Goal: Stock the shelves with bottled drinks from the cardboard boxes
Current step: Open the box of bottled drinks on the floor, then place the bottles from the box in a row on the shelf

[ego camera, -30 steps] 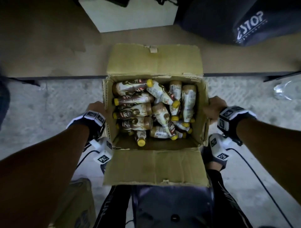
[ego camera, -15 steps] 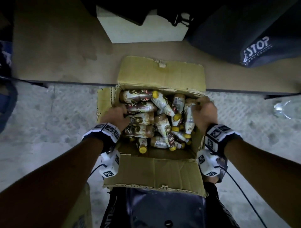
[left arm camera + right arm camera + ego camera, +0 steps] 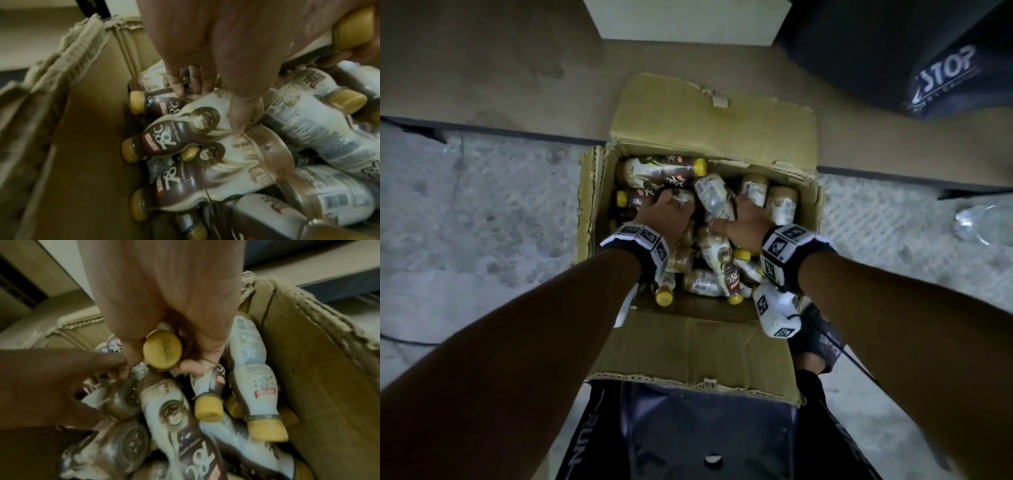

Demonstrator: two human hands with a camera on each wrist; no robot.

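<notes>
Left hand (image 3: 666, 214) curls round a bottle (image 3: 185, 128) on the left of the cardboard box (image 3: 589, 212); right hand (image 3: 744, 222) grips another bottle (image 3: 162, 352) near its yellow cap. Loose pile: lifting may roll neighbours, smooth sleeves could slip.

Around the dark bag (image 3: 914, 58)
Its white "STOP" lettering faces up; a pale block (image 3: 688, 19) sits left of it, clear plastic (image 3: 986, 221) below it.

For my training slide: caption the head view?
Both hands reach into an open cardboard box of jumbled yellow-capped brown-and-white drink bottles.
</notes>
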